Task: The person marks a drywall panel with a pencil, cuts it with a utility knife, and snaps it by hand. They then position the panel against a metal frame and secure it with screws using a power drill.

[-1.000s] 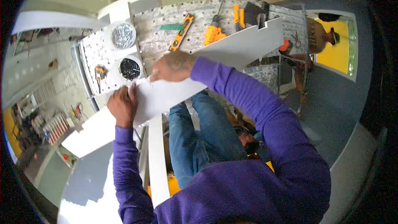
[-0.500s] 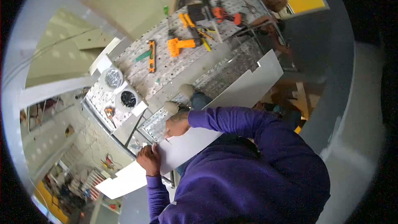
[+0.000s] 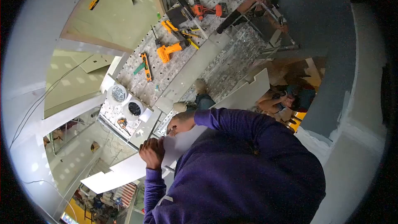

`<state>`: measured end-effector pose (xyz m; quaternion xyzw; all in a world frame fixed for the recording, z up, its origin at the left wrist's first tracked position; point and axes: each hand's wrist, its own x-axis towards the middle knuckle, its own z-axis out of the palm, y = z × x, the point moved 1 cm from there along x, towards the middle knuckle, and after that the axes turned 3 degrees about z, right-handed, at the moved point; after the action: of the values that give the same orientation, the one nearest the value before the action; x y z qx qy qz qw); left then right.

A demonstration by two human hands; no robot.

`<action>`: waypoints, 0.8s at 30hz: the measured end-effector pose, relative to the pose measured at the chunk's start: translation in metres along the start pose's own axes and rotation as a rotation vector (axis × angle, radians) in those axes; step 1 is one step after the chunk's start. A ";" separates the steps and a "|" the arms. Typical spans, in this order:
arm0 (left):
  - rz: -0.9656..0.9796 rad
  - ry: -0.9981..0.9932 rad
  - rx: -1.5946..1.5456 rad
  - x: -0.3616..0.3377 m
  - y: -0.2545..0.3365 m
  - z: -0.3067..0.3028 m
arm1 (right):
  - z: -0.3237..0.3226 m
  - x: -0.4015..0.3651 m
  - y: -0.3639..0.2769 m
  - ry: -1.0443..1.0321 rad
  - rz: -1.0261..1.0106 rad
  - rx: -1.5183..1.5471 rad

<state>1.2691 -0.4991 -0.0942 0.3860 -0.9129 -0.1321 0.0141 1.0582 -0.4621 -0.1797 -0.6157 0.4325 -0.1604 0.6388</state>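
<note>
A long white board (image 3: 188, 143) with notched ends lies slantwise across my front. My left hand (image 3: 152, 152) is closed over its upper edge, fingers bent and thumb toward my other hand. Just to the right, my right hand (image 3: 181, 123) is closed low over the board; a small thin thing shows at its fingertips, too small to name. The two hands are close together. My purple sleeves and body hide part of the board.
A perforated metal platform (image 3: 174, 74) carries an orange power tool (image 3: 170, 51), a spirit level (image 3: 146, 67), a red drill (image 3: 202, 9), pliers (image 3: 123, 125) and two white buckets (image 3: 134, 108) of small parts. A person (image 3: 275, 101) is below right; another person's arm (image 3: 240, 12) is at upper right.
My view has shifted, so the platform and tools sit differently. The board has tilted slightly. My right hand has come up near my left fingers, which stay on the board's edge.
</note>
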 end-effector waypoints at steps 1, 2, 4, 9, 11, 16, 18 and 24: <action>0.011 -0.007 0.001 0.004 0.003 0.000 | -0.005 0.002 0.009 -0.042 -0.028 -0.002; 0.020 -0.015 0.002 0.009 0.005 -0.001 | -0.013 0.002 0.015 -0.064 -0.026 -0.010; 0.030 -0.041 0.006 0.016 0.012 0.005 | -0.029 -0.005 0.023 -0.126 -0.012 -0.010; 0.009 -0.019 -0.038 0.041 0.039 0.006 | -0.058 -0.013 0.045 -0.262 0.010 0.079; -0.003 -0.038 -0.034 0.052 0.047 0.009 | -0.070 -0.017 0.053 -0.326 0.030 0.098; -0.053 -0.160 0.049 0.057 0.047 0.023 | -0.065 -0.024 0.069 -0.224 0.069 0.078; -0.055 -0.175 0.036 0.055 0.047 0.025 | -0.057 -0.022 0.075 -0.211 0.055 0.062; -0.064 -0.192 0.007 0.050 0.041 0.020 | -0.039 -0.007 0.088 -0.265 0.094 0.058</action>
<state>1.2030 -0.5023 -0.1071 0.4007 -0.8976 -0.1656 -0.0791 0.9958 -0.4657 -0.2532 -0.5918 0.3681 -0.0599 0.7147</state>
